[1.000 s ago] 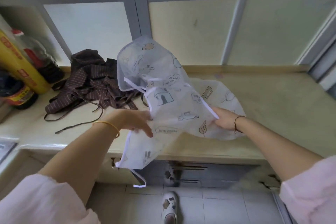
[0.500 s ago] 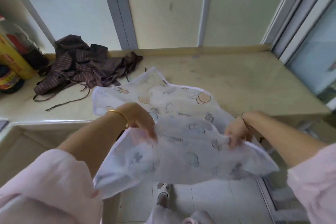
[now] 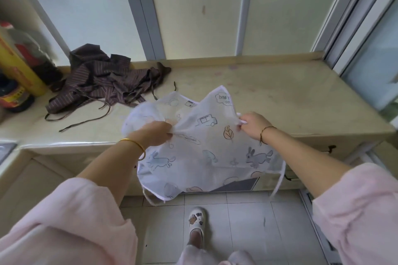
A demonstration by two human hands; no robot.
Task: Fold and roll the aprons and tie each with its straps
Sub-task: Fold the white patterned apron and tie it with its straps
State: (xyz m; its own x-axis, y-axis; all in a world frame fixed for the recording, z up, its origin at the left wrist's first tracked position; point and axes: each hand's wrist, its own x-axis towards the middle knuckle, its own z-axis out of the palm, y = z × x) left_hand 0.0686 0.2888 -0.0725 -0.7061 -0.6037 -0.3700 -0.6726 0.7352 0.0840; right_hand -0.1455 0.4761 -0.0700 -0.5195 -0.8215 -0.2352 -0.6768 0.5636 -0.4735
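Both hands pinch the thin white cartoon-print apron (image 3: 206,142), left hand (image 3: 156,135) and right hand (image 3: 253,125). Risk: half overhangs beige counter (image 3: 290,101) w/ white straps (image 3: 279,180) dangling; loose grip = slides off.

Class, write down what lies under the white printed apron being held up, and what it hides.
Beneath the far part of the apron is the countertop; its lower half hangs before the cabinet front, above the floor tiles. The counter's front edge there is covered.
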